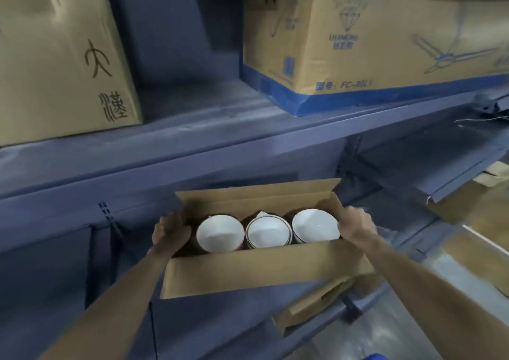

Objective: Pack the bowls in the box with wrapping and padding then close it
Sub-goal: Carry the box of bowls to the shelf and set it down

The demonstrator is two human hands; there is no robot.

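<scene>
**Hands clamp both ends of the open box, three bowls inside**

Fingers curl over the short ends, that's the grip here. The left hand [170, 231] wraps round the left end of the cardboard box [248, 271], thumb side on the rim and fingers down the outer wall. The right hand [358, 226] matches it at the other end, knuckles up, fingers hooked over the right edge. Both hands are closed on the cardboard, and the box is held up between them in front of the person, level with the lower part of a blue-grey metal shelf unit [192, 150].

Inside, three white bowls sit in a row, mouths tilted toward the camera: the left bowl [219, 234], the middle bowl [268, 234] with a thin dark band round its rim, and the right bowl [315, 226]. They sit close side by side, filling the box's length. The top is open, with the far flap [256, 191] standing up behind the bowls and the near flap folded outward toward the person.

Just below the box's right corner lies another flat piece of cardboard [311, 307]. Up on the shelf stand two bigger cartons: a plain one with handwritten characters [55, 56] at the left and a fan carton with blue trim [385, 43] at the right.
</scene>
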